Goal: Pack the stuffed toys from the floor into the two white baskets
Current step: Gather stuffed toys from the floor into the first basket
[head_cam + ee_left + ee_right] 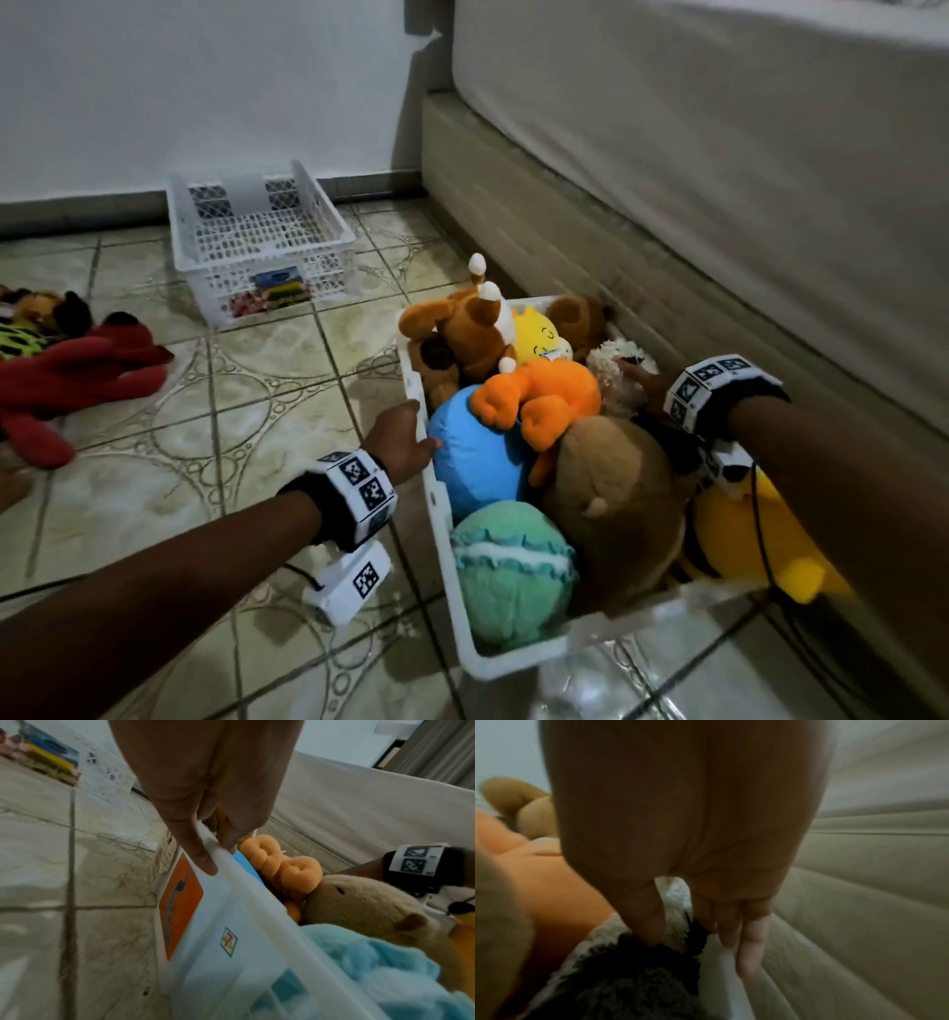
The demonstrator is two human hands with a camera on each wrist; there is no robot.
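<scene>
A white basket [442, 519] packed with stuffed toys stands on the tiled floor beside the bed. It holds an orange plush [544, 395], a blue ball [477, 452], a brown capybara [616, 493], a green plush [513, 570] and several others. My left hand [411, 437] grips its left rim [257, 902], thumb outside and fingers inside. My right hand [642, 383] holds the right rim [721, 973], with the thumb against a black-and-white plush [628, 983]. A second white basket [262, 241] stands by the far wall. A red plush [77, 375] lies on the floor at left.
The bed [719, 180] and its base [565, 231] run close along the full basket's right side. Other plush toys [41, 318] lie behind the red one at the left edge. The far basket has small colourful packets [272, 290] in it. Tiled floor [257, 411] lies between the baskets.
</scene>
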